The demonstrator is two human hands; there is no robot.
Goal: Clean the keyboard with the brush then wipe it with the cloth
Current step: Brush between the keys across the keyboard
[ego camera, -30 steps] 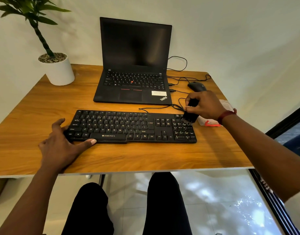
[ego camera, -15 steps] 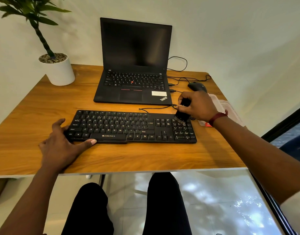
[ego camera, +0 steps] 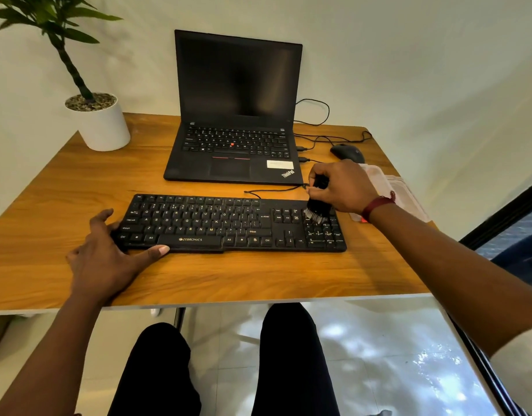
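Fingers of right hand (ego camera: 344,187) clenched round brush (ego camera: 317,210), bristles down on numpad at right end of keyboard (ego camera: 228,223). Fingers of left hand (ego camera: 108,253) relaxed, splayed, touching keyboard's left front corner. Keyboard lies mid-bench (ego camera: 63,205), nearer front edge. The cloth (ego camera: 391,187) sits at right edge, behind right wrist.

- "ZEBRONICS" is printed on the space bar of my keyboard (ego camera: 233,223).
- "ThinkPad" stands on the palm rest corner of the laptop (ego camera: 233,115).
- Key letters like Q, W, E, "Ctrl", "Alt", "Shift", "Enter" are readable on the keyboard.
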